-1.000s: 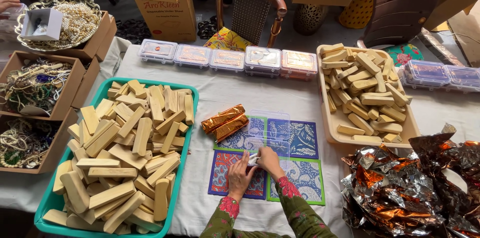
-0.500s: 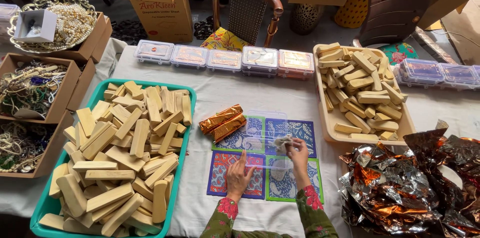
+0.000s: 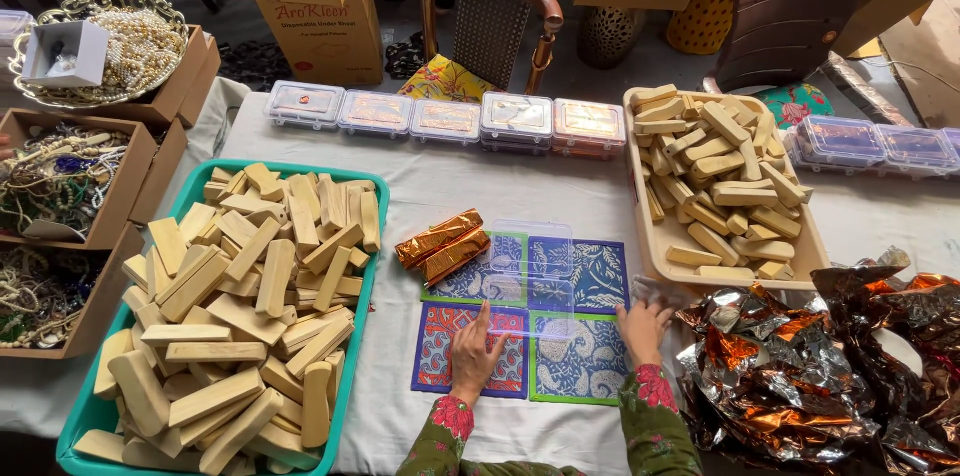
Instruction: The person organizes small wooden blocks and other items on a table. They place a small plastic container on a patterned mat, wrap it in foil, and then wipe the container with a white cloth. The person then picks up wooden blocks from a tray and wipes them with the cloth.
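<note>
- White cloth covers the table (image 3: pixel 470 186); cardboard boxes and two chairs stand on the floor beyond its far edge.
- Left hand (image 3: pixel 474 351) lies flat, fingers spread, palm down on the red patterned mat (image 3: pixel 445 356); index finger reaches forward to the near edge of the clear plastic box (image 3: pixel 530 281); nothing is clasped.
- Right hand (image 3: pixel 642 328) lies open, fingers extended, at the right-hand near corner of the same box; fingertips appear to touch its rim, though contact cannot be confirmed; nothing is enclosed in it.
- Clear plastic box sits between and just ahead of both hands, opened out flat over four patterned mats, blue (image 3: pixel 600 276) and green-edged (image 3: pixel 580 366) among them.
- Two foil-wrapped bars (image 3: pixel 442 246), copper coloured, lie ahead and left of the left hand, touching the box's left edge.
- Green tray (image 3: pixel 365 336) heaped with pale wooden blocks (image 3: pixel 240 316) stands to the left of the left hand, near but apart.
- Cream tray (image 3: pixel 650 246) of similar blocks stands ahead of the right hand; crumpled foil sheets (image 3: pixel 800 366) lie just to its right.
- Row of closed clear boxes (image 3: pixel 445 121) lines the far side, well apart from both hands.
- Cartons of beads and jewellery (image 3: pixel 60 186) sit far left.
</note>
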